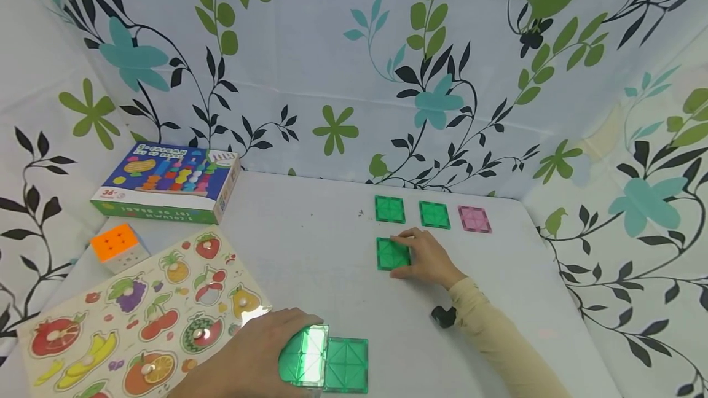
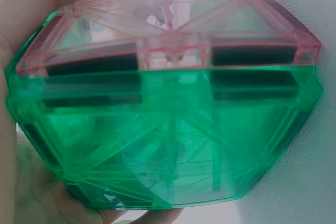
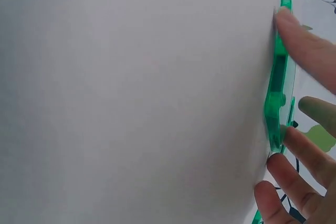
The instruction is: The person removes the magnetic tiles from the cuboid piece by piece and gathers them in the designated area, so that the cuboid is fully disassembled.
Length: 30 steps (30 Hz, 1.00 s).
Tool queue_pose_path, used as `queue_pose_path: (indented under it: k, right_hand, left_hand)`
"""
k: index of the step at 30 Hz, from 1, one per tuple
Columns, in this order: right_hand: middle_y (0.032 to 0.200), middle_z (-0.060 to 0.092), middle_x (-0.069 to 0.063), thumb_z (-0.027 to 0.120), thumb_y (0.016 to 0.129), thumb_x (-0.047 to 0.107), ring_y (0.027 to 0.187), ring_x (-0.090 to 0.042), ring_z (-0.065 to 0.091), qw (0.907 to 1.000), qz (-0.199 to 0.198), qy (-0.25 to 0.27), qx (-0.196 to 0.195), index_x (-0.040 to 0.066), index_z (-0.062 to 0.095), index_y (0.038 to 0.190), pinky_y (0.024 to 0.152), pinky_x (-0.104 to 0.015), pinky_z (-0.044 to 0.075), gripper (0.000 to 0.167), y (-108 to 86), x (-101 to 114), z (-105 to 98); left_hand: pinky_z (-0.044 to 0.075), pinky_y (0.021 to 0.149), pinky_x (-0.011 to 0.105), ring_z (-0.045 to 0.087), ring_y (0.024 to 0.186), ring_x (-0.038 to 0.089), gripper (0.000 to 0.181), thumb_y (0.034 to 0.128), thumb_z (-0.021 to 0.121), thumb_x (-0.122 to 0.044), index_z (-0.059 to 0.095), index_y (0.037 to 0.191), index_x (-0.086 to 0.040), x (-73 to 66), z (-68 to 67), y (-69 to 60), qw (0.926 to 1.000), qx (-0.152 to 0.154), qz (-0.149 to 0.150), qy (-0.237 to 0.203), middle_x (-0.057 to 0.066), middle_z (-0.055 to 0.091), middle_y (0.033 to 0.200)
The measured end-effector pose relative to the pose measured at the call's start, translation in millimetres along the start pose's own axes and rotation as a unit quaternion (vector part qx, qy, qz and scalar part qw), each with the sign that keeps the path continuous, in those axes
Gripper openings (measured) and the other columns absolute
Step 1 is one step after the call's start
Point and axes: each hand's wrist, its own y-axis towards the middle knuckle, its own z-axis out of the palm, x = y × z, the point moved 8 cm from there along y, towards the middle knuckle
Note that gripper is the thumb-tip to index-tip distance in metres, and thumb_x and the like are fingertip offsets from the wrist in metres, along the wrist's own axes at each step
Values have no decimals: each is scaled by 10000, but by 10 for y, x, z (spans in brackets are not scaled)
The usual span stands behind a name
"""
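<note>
Fingers of the right hand (image 1: 427,257) pinch a green tile (image 1: 390,255) on the surface (image 1: 310,250), covering its right edge. Those of the left hand (image 1: 249,349) grip green-and-pink tiles (image 2: 173,140), partly hidden, their count unclear; a green square (image 1: 347,366) lies just right of these fingers.

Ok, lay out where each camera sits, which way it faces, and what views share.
Head: worn on the head, facing forward and down at the table; left hand, right hand and right sleeve show.
Left wrist: worn there, facing the pink and green tiles in the left hand, partly visible.
Right wrist: worn there, facing the tabletop and single green tile; the right hand's fingers show.
Shared: head and right wrist both show that single green tile.
</note>
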Motion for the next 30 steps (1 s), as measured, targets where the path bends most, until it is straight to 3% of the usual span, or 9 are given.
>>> queue_pose_path:
  k: [4, 9, 12, 16, 20, 22, 26, 30]
  right_hand:
    - [1409, 583, -120, 905, 724, 487, 1266, -336, 531, 9994, -68, 33, -335, 176, 613, 1430, 1017, -534, 517, 825, -101, 89, -23]
    - [1395, 595, -89, 904, 742, 449, 1272, -303, 557, 9962, -382, 554, -552, 120, 627, 1400, 1019, -519, 521, 786, -342, 444, -83]
    - [1405, 595, -35, 895, 754, 458, 1301, -263, 566, 9939, -622, 851, -334, 141, 623, 1405, 1053, -505, 509, 774, -522, 705, -57]
    - [1419, 586, 24, 855, 767, 543, 1319, -207, 557, 9915, -951, 850, 252, 201, 596, 1438, 1071, -479, 505, 797, -763, 1047, 104]
    - [1413, 589, 61, 833, 750, 618, 1286, -146, 554, 9856, -1361, 628, 778, 221, 580, 1451, 1038, -387, 528, 845, -979, 1330, 359]
    - [1414, 590, 51, 818, 757, 643, 1259, -136, 548, 9823, -1630, 328, 862, 212, 574, 1453, 992, -333, 536, 855, -1069, 1442, 478]
    - [1413, 595, 21, 806, 777, 637, 1215, -129, 533, 9757, -2058, -311, 684, 189, 578, 1447, 916, -256, 518, 837, -1197, 1580, 613]
    - [1391, 612, 22, 823, 796, 571, 1192, -118, 542, 9735, -2182, -530, 437, 165, 588, 1440, 896, -228, 498, 797, -1257, 1628, 634]
  left_hand:
    - [512, 775, 269, 527, 1010, 5, 833, 679, 737, -821, 549, 1378, -408, -17, 6, 23, 9999, -46, 147, 34, -222, 603, 1195]
    - [512, 795, 311, 530, 1027, 9, 838, 675, 721, -841, 549, 1374, -414, -17, 5, 29, 9999, 11, 99, 70, -239, 599, 1209]
    - [519, 819, 338, 532, 1042, 20, 839, 671, 724, -841, 539, 1377, -429, -14, 5, 24, 9999, 104, 0, 89, -239, 595, 1229]
    - [525, 813, 320, 541, 1026, 14, 845, 669, 723, -844, 556, 1368, -399, -34, -9, 26, 9998, 66, 40, 192, -225, 602, 1222]
    - [524, 776, 272, 542, 994, -7, 824, 670, 745, -823, 569, 1348, -387, -41, -22, 20, 9997, -55, 96, 195, -230, 602, 1189]
    - [527, 770, 262, 540, 989, -16, 810, 668, 764, -803, 563, 1341, -401, -34, -23, 11, 9999, -94, 89, 112, -242, 596, 1181]
    - [524, 753, 248, 536, 973, -27, 791, 666, 779, -788, 551, 1331, -426, -30, -17, 6, 9998, -147, 128, 21, -260, 584, 1164]
    - [523, 751, 247, 536, 975, -19, 788, 665, 777, -790, 547, 1328, -432, -30, -12, 14, 9999, -97, 112, 19, -256, 584, 1171]
